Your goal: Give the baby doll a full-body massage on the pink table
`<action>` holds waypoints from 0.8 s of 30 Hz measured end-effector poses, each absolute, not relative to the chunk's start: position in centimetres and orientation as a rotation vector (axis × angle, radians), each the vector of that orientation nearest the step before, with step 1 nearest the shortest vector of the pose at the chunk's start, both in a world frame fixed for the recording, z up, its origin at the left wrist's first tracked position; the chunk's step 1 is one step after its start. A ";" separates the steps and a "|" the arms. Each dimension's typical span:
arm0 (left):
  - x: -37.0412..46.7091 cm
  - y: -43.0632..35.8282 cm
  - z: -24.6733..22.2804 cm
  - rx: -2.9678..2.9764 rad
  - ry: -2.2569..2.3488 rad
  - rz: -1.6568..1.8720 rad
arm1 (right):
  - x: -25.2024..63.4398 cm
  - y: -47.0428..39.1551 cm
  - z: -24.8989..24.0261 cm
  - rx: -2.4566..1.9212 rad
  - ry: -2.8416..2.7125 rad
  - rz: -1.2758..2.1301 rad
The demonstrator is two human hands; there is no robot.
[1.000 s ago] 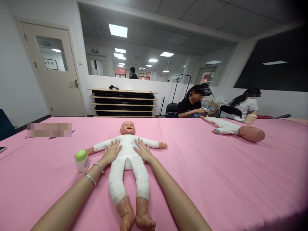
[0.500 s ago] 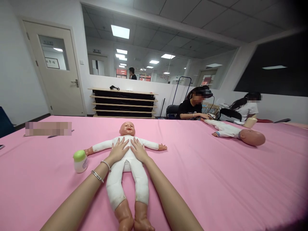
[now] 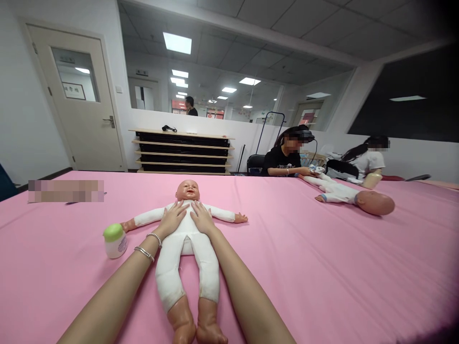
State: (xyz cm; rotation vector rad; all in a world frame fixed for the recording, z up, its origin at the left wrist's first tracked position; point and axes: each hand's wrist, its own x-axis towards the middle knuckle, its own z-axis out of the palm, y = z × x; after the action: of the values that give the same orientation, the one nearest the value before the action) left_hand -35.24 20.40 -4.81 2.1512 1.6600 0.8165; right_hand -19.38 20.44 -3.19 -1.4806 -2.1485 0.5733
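A baby doll in a white cloth body lies on its back on the pink-covered table, its feet toward me and its arms spread. My left hand rests flat on the left side of its chest, fingers apart. On the right side of the chest lies my right hand, also flat with the fingers stretched out. Neither hand grips anything. Two silver bracelets circle my left wrist. Left of that wrist stands a small white jar with a green lid, close to one of the doll's hands.
Across the table at right, a second doll lies near a seated person in black, whose hands are at its feet. Farther right sits a person in white beside a pale bottle. A blurred-out item lies at far left.
My view has shifted slightly. Both my hands have slid a little apart on the doll's chest, still flat. The person in black now has a whitish item at the other doll's feet.
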 end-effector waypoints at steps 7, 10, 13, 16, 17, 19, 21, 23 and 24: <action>-38.5 19.4 -6.7 2.043 2.151 0.920 | -16.5 19.9 -5.2 -1.821 -1.731 0.370; -39.3 19.0 -6.6 1.981 2.238 1.276 | -15.5 19.6 -5.2 -1.880 -1.483 0.179; -38.8 18.5 -5.6 1.977 1.965 1.694 | -15.8 19.5 -4.3 -1.598 -1.594 0.212; -37.2 18.1 -4.7 2.099 1.585 1.674 | -17.2 19.7 -3.3 -1.283 -1.904 0.422; -36.7 18.0 -4.5 2.162 1.472 1.556 | -17.7 19.7 -3.2 -1.238 -1.999 0.495; -35.9 18.2 -4.4 2.272 1.318 1.265 | -18.4 19.8 -3.2 -1.218 -2.140 0.587; -35.6 18.5 -4.7 2.309 1.321 1.037 | -18.6 19.9 -3.5 -1.244 -2.182 0.603; -35.8 18.9 -5.2 2.266 1.464 0.923 | -18.4 20.1 -3.9 -1.300 -2.144 0.594; -36.1 19.1 -5.4 2.232 1.555 0.897 | -18.2 20.1 -4.1 -1.343 -2.110 0.590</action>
State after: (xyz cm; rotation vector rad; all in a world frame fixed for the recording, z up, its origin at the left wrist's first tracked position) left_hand -36.10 19.12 -5.43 2.2322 1.5546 0.8968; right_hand -18.20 20.14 -4.06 -1.3430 -2.1104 0.5895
